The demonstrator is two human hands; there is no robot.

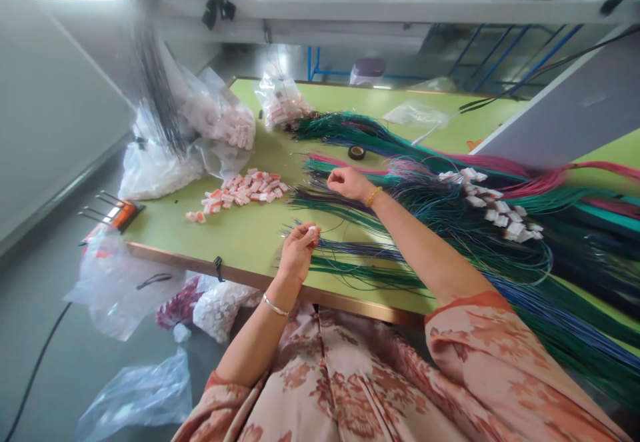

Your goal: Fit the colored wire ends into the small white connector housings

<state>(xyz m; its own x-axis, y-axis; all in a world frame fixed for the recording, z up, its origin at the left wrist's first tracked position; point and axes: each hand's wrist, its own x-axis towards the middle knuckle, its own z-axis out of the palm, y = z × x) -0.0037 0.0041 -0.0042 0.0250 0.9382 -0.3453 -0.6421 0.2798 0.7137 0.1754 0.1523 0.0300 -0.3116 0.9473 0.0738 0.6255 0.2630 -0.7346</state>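
Note:
My left hand [298, 249] is closed near the table's front edge, with a small white connector housing [314, 230] pinched between thumb and fingers. Blue and green wires [360, 250] lie just to its right on the table. Farther back, my right hand [349, 183] is closed over the tips of a dark wire bundle [320, 199]; what its fingertips hold, if anything, is too small to make out. A loose pile of white and orange connector housings [245, 189] lies to the left of both hands. At the right, a cluster of white connectors [495, 209] rests on the wires.
Plastic bags of housings [220, 119] stand at the table's back left. A roll of black tape [357, 153] sits behind my right hand. An orange holder with metal prongs [117, 215] is at the left edge. A grey panel [565, 102] slants down at the right.

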